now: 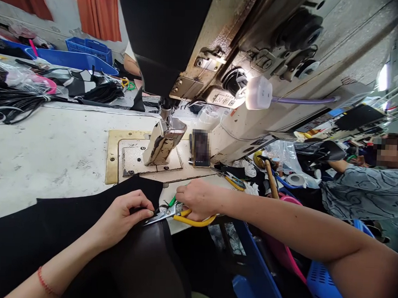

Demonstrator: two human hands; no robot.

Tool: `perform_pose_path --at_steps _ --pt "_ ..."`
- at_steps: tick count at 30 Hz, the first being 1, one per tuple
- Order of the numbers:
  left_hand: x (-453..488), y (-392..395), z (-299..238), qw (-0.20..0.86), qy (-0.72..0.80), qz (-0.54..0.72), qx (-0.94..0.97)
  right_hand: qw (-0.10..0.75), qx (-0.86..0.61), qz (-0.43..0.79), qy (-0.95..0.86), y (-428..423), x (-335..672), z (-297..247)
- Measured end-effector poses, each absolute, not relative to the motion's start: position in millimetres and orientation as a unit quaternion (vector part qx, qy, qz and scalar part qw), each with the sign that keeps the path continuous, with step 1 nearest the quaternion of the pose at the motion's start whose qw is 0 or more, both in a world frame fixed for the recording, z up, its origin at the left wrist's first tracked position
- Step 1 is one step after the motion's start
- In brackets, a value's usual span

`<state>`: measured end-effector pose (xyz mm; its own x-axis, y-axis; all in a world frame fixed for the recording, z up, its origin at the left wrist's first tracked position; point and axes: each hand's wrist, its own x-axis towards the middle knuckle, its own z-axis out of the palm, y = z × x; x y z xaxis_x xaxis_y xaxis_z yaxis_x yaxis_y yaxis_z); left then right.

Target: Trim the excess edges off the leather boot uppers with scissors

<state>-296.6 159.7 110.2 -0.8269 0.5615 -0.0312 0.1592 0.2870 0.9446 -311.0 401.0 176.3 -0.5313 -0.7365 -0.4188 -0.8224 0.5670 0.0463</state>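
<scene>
A large black fabric piece [58, 221] lies over the near edge of the worn white table [52, 150] and hangs down toward me. My left hand [124, 216] pinches the fabric's edge, fingers closed on it. Just right of it, my right hand [198, 198] grips yellow-handled scissors [178, 213]; their metal blades point left and meet the fabric at my left fingertips. An industrial sewing machine [244, 58] looms over the table, its presser foot [162, 140] standing on a brass plate behind both hands.
A phone [201, 148] leans against the machine base. Black cords [14, 101], fabric scraps and blue bins [87, 49] crowd the far left. A hammer [271, 175], tape and clutter lie to the right, where another person in a patterned shirt [366, 193] sits. Blue crates [325, 289] stand below.
</scene>
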Motion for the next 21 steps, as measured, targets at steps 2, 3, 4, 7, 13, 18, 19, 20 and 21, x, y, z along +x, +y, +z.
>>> perform_pose_path --at_steps 2,3,4,7,13,18,19,20,21 --pt "-297 159 111 0.181 0.781 0.553 0.226 0.176 -0.451 0.118 0.867 402 -311 175" --pt "-298 159 112 0.181 0.781 0.555 0.224 0.175 -0.451 0.117 0.868 403 -311 173" --pt "-298 159 112 0.181 0.781 0.556 0.221 0.173 -0.451 0.114 0.868 403 -311 172" --pt "-300 158 111 0.184 0.78 0.56 0.211 0.17 -0.457 0.107 0.867 405 -312 168" --pt "-300 159 113 0.193 0.771 0.57 0.209 0.164 -0.464 0.111 0.863 401 -313 168" --pt "-300 159 117 0.198 0.758 0.588 0.204 0.179 -0.469 0.123 0.856 392 -314 173" --pt "-299 159 117 0.2 0.754 0.592 0.201 0.179 -0.471 0.121 0.855 391 -314 173" --pt "-299 159 117 0.204 0.75 0.598 0.196 0.178 -0.473 0.118 0.855 390 -314 172" --pt "-299 159 118 0.208 0.746 0.604 0.191 0.176 -0.476 0.114 0.854 389 -314 172"
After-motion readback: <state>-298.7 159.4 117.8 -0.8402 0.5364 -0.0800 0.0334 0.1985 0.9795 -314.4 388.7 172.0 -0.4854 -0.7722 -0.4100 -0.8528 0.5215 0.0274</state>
